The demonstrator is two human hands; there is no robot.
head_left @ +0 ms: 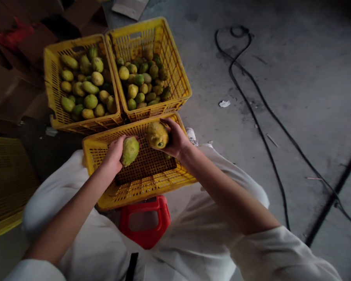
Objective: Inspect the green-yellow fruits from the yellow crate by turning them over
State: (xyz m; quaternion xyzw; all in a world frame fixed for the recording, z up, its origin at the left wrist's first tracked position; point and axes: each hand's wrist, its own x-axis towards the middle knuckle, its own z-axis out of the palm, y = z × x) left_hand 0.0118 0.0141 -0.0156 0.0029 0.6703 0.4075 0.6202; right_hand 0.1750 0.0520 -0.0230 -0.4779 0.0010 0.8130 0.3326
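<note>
stool: red plastic stool (144, 222) between the person's knees, white trousers on either side of it

near crate: yellow crate (152, 185) right in front of them, nearly bare inside, I can only make out a fruit or two tucked in the corner under the right wrist

left hand: left hand (114, 153) has its grip closed around a greenish fruit (130, 150), held over the near crate's open middle

right hand: right hand (175, 138) is gripping a yellower fruit (157, 135) with some brown blotches, held at the crate's far rim, just beside the other one

far left crate: left crate (51, 78) holds the bigger, longer fruit, maybe half full

far right crate: right crate (178, 78) touching it, has smaller rounder ones, piled in the near half

progress: going by how things lie, I'd say the sorting is mostly done. Near crate is close to cleaned out, both far ones are loaded, what's left looks like these two plus the stragglers

floor: bare concrete, black cable (251, 105) snaking off well apart to the right, flattened cardboard (14, 86) behind the crates
</note>
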